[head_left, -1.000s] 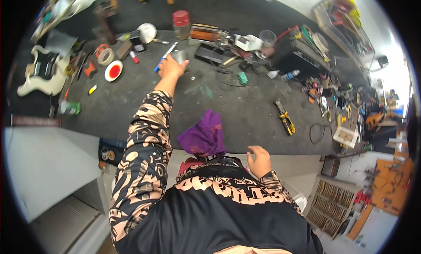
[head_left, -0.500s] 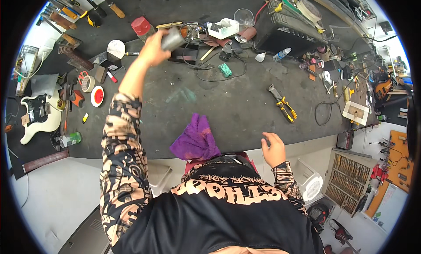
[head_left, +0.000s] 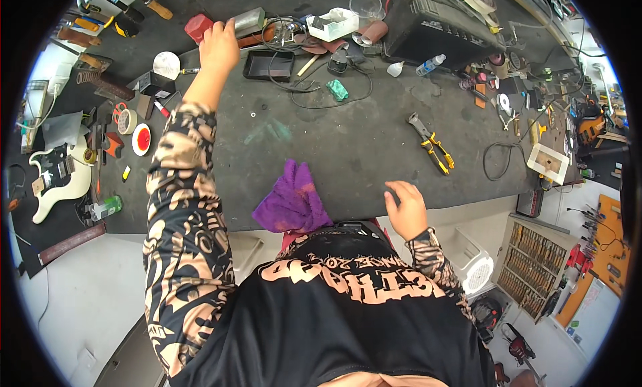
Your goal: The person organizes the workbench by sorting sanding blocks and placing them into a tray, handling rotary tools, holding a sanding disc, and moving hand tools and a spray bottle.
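Observation:
My left hand (head_left: 217,53) reaches to the back of the bench, fingers curled at the left end of a grey metallic object (head_left: 249,21), partly hiding the grip. Just left of it is a red-lidded container (head_left: 198,27), its body largely hidden. A black rectangular tray (head_left: 267,66) lies below and right of that hand. My right hand (head_left: 406,206) hovers at the front edge, empty with fingers loosely apart. A crumpled purple cloth (head_left: 287,200) lies to its left, and yellow-and-black pliers (head_left: 431,143) lie beyond it to the upper right.
A white guitar body (head_left: 57,180), a red-filled dish (head_left: 141,139) and assorted tools occupy the left. A white box (head_left: 332,24), coiled cable (head_left: 488,160), black case (head_left: 441,36) and small bottle (head_left: 430,65) are on the dark bench (head_left: 334,146). A white chair (head_left: 475,267) stands below.
My left hand has carried the grey object from mid-bench up to the back, beside the red lid. My right hand has risen slightly. The view has shifted as the head moved.

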Available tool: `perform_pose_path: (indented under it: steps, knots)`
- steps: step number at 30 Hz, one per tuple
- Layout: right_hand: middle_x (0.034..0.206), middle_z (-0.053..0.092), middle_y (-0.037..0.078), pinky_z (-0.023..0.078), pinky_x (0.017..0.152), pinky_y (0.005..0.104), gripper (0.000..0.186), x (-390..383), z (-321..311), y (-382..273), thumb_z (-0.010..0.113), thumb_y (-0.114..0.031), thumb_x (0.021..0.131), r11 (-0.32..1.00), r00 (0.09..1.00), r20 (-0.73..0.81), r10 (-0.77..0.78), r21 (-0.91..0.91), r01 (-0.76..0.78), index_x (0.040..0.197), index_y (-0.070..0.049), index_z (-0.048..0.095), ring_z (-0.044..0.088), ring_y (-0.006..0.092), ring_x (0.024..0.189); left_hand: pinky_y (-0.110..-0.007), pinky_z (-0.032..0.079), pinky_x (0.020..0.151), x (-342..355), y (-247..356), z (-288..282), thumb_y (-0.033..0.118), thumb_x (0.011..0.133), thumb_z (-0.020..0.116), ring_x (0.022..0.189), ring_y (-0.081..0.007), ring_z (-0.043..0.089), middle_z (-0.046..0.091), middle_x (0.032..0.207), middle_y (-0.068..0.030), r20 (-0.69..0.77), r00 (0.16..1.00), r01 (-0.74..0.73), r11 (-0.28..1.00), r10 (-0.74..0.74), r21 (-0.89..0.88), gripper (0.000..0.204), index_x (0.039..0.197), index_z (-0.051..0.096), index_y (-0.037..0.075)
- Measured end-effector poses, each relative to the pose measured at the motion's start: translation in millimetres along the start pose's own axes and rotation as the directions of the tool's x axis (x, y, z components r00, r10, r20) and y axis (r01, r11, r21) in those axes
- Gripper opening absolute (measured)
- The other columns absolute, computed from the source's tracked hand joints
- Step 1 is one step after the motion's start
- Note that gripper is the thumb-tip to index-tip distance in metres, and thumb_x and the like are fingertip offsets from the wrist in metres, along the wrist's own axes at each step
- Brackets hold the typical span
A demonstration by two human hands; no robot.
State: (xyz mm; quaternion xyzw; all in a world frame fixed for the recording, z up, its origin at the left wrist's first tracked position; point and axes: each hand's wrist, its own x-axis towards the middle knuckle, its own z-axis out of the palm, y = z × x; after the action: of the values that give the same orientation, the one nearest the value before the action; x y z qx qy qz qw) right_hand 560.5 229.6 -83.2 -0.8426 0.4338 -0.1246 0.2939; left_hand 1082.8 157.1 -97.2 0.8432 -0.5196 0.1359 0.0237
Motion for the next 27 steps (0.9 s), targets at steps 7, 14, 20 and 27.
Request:
perform_pose_path:
  steps: [7, 14, 20, 27]
  knots:
    - [0.104, 0.068, 0.014, 0.050, 0.088, 0.0435, 0.020, 101.7, 48.9, 14.0, 0.070, -0.018, 0.085, 0.972, 0.964, -0.124, -0.235, -0.040, 0.232, 0.100, -0.005, 0.069, 0.062, 0.0346, 0.100, -0.047, 0.047, 0.095, -190.7, 35.9, -31.2, 0.015, 0.083, 0.070, 0.111, -0.0382, 0.056, 0.058, 0.122, -0.0180, 0.053, 0.997, -0.022, 0.907, 0.049, -0.421, 0.035, 0.117, 0.063, 0.009]
    - [0.107, 0.065, 0.012, 0.048, 0.089, 0.0462, 0.041, 228.6, 106.5, 3.4, 0.074, -0.034, 0.082, 0.955, 0.969, -0.135, -0.205, -0.246, 0.168, 0.110, -0.006, 0.065, 0.059, 0.0316, 0.107, -0.044, 0.047, 0.093, -386.6, 109.5, -79.0, 0.010, 0.082, 0.071, 0.105, -0.0363, 0.058, 0.062, 0.108, -0.0160, 0.269, 0.950, 0.294, 0.743, -0.159, -0.601, 0.024, 0.104, 0.069, 0.004]
    - [0.104, 0.064, 0.010, 0.046, 0.089, 0.0463, 0.038, 240.1, 115.6, -2.1, 0.073, -0.024, 0.080, 0.937, 0.975, -0.032, -0.219, -0.284, 0.202, 0.114, -0.010, 0.065, 0.058, 0.0293, 0.109, -0.043, 0.047, 0.093, -444.8, 121.6, -113.8, 0.010, 0.081, 0.072, 0.106, -0.0356, 0.057, 0.061, 0.110, -0.0152, 0.343, 0.886, 0.456, 0.725, -0.313, -0.516, 0.027, 0.107, 0.068, 0.004]
    - [0.106, 0.065, 0.016, 0.050, 0.084, 0.0470, 0.037, 306.6, 50.7, -58.6, 0.070, -0.015, 0.082, 0.736, 0.725, -0.132, -0.676, -0.096, 0.670, 0.117, -0.007, 0.062, 0.062, 0.0381, 0.098, -0.042, 0.046, 0.094, -458.4, 120.9, -122.7, 0.008, 0.082, 0.071, 0.108, -0.0343, 0.056, 0.060, 0.115, -0.0144, 0.309, 0.789, 0.613, 0.639, -0.532, -0.465, 0.028, 0.110, 0.067, 0.005]
